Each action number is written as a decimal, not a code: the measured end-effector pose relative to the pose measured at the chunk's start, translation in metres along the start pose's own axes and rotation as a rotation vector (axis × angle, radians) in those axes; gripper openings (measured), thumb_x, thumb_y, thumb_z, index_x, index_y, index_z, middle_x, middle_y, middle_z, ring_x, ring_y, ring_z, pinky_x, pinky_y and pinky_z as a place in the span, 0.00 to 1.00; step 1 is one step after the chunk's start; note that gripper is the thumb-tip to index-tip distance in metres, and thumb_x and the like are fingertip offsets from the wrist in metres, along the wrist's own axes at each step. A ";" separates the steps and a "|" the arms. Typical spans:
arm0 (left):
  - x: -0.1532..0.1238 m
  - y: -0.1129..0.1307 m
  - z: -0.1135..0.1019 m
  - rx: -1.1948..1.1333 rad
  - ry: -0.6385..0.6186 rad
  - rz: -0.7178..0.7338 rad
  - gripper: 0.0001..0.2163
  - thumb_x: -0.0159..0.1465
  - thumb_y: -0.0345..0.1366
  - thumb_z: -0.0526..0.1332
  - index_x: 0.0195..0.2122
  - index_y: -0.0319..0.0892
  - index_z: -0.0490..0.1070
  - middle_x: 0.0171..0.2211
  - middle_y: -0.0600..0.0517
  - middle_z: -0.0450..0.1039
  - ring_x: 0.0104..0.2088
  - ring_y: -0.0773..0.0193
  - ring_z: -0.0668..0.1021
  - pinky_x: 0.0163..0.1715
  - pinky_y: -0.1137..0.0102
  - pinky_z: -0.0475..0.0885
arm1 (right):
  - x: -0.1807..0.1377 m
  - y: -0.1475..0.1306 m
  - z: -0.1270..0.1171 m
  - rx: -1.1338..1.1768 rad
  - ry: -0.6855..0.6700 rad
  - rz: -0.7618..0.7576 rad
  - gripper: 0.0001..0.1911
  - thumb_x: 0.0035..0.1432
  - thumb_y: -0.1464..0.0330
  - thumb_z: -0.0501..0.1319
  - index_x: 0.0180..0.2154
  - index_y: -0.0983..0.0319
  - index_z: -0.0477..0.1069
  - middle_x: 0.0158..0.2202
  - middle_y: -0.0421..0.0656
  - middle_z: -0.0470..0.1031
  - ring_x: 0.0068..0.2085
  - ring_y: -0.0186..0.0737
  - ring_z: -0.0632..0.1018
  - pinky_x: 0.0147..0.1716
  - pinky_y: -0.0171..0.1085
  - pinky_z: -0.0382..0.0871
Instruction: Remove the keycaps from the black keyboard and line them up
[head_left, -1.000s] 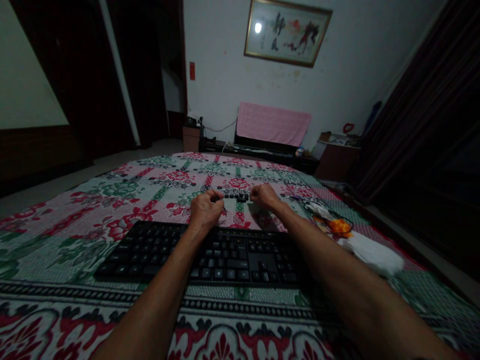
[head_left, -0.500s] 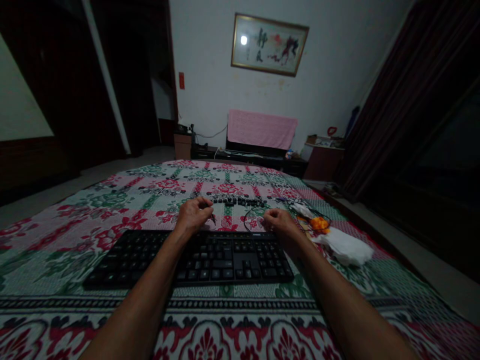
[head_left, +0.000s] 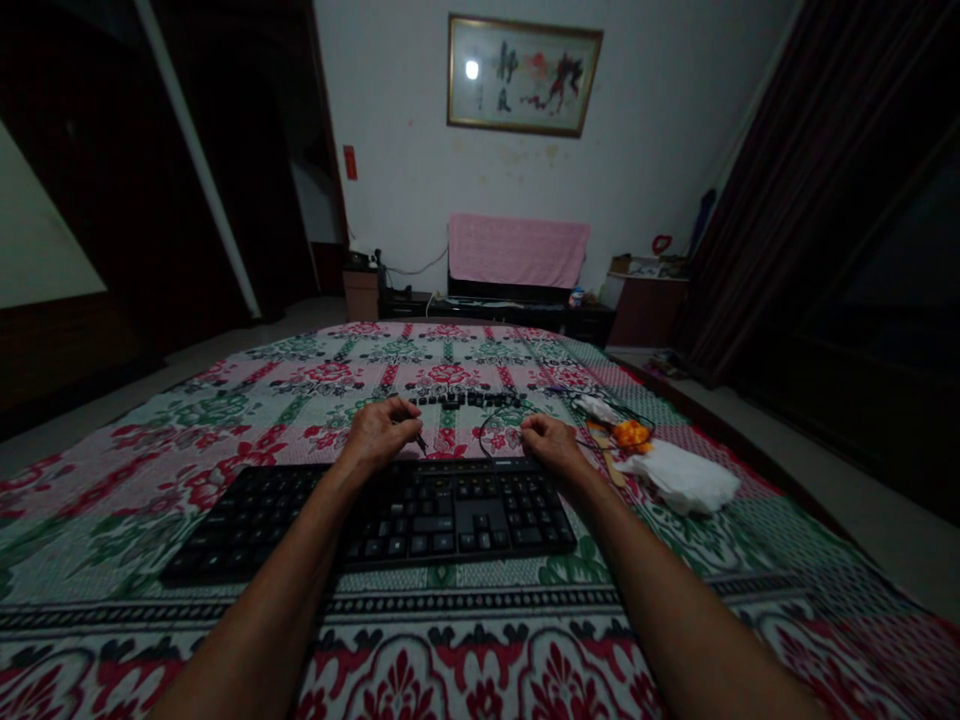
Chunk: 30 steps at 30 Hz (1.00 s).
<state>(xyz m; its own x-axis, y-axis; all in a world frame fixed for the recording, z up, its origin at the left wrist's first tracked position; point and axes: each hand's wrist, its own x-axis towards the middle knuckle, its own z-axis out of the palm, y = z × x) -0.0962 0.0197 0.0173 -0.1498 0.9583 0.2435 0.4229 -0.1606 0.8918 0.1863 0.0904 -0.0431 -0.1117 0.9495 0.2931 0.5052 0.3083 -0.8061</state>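
Note:
A black keyboard lies in front of me, with my left forearm crossing over it. My left hand is closed above its far edge, pinching a thin dark pointed tool whose exact kind I cannot make out. Near the keyboard's far right corner, my right hand is closed with thumb and fingers together; whatever is between them is hidden. Beyond both hands runs a row of small black keycaps. A thin black cable curves up from the keyboard's back edge.
A crumpled white plastic bag, an orange crumpled item and a flat wooden stick lie to the right. Everything rests on a flowered cloth. Against the far wall, a pink towel hangs over a dark screen.
The camera view has shifted slightly, so most things sit a little further left. Both hands keep nearly the same pose and place over the keyboard's far edge.

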 end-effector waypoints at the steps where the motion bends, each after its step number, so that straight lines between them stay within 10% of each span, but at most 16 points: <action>1: -0.001 0.001 0.000 -0.001 -0.008 -0.008 0.12 0.46 0.39 0.62 0.30 0.39 0.71 0.23 0.53 0.73 0.23 0.66 0.75 0.25 0.72 0.69 | -0.001 0.000 0.000 0.001 0.011 -0.005 0.08 0.44 0.67 0.52 0.28 0.62 0.67 0.20 0.36 0.68 0.22 0.32 0.68 0.22 0.29 0.60; 17: -0.019 0.032 -0.012 -0.060 -0.253 -0.069 0.12 0.46 0.37 0.64 0.30 0.38 0.68 0.22 0.53 0.71 0.23 0.67 0.74 0.22 0.74 0.66 | -0.009 -0.007 -0.004 0.006 0.080 -0.050 0.11 0.45 0.65 0.54 0.29 0.63 0.70 0.23 0.39 0.71 0.25 0.34 0.70 0.25 0.32 0.62; 30: -0.021 0.020 -0.014 -0.030 -0.165 -0.017 0.15 0.47 0.43 0.63 0.32 0.38 0.69 0.25 0.52 0.72 0.26 0.65 0.75 0.26 0.72 0.69 | -0.009 -0.006 -0.003 -0.020 0.082 -0.072 0.13 0.48 0.63 0.52 0.29 0.63 0.72 0.22 0.39 0.71 0.25 0.35 0.70 0.25 0.31 0.62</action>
<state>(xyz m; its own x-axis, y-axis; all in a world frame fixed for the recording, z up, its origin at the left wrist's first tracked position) -0.0970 -0.0067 0.0351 -0.0070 0.9863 0.1646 0.3940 -0.1486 0.9070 0.1870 0.0801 -0.0392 -0.0785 0.9168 0.3916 0.5157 0.3735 -0.7710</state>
